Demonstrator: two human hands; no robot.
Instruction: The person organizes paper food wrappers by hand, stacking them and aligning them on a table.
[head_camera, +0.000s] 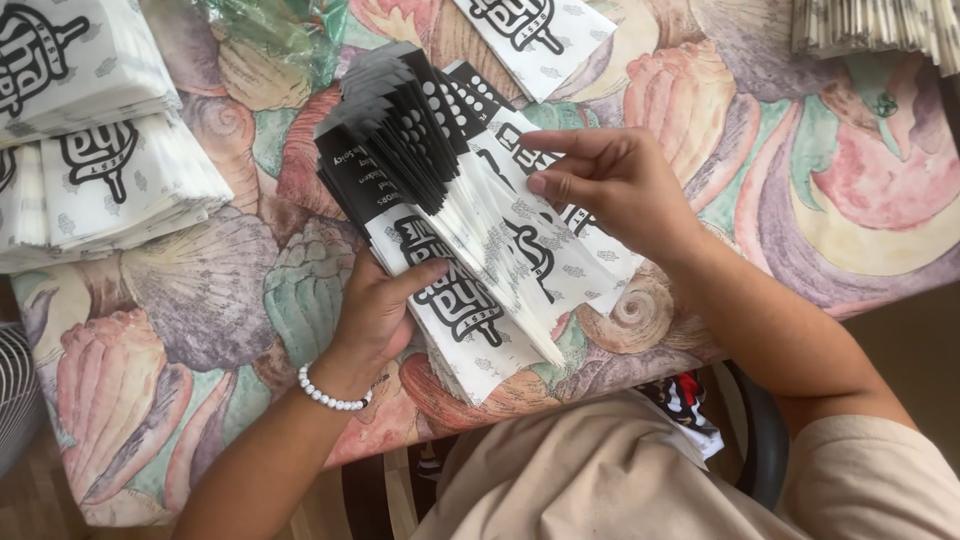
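A fanned stack of white paper bags (470, 240) with black printed tops lies in the middle of the table. My left hand (375, 305), with a white bead bracelet at the wrist, grips the stack from its left side, thumb across the top bag. My right hand (610, 180) rests over the right side of the fan, its fingers pinching the edge of a bag. The bags spread out like cards from upper left to lower right.
More stacks of the same white bags (90, 150) lie at the table's left. A single bag (535, 35) lies at the top, another pile (880, 25) at the top right. A green plastic wrap (275, 30) is nearby. The tablecloth (800, 180) has a seashell print.
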